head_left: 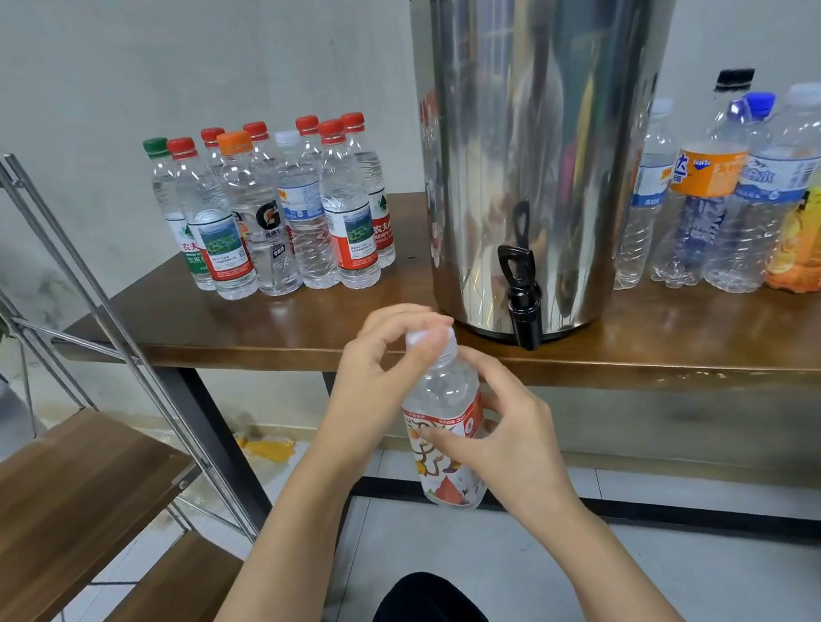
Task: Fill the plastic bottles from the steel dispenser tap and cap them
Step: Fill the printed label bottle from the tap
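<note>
White screw cap (430, 338) on a clear plastic bottle (440, 390): that is what the next move turns on. My left grip (378, 361) comes at it from 9 o'clock and pinches it between thumb and curled fingertips. My right grip (494, 419) wraps the labelled body from 4 o'clock and holds it off the floor, just in front of the table (712, 341) edge. The bottle's long axis stands nearly upright, cap at 12 o'clock, so I judge any twist has to run round that vertical line while the right grip keeps the body from spinning. I cannot tell whether the cap is going on or coming off, and the water level is hard to read through the label.

From the cap, the black tap (521, 292) lies at 2 o'clock, near but apart, low on the steel dispenser (558, 137). My right grip is the nearer of the two to it.

Counting: one dispenser, one tap, one bottle in hand. At 11 o'clock stands a tight cluster of capped bottles (272, 214), nine in all: six red caps, one green, one orange, one white. Past the dispenser at 2 o'clock stands a second row of mixed bottles (725, 199), at least six, overlapping too much for a firm count.
</note>
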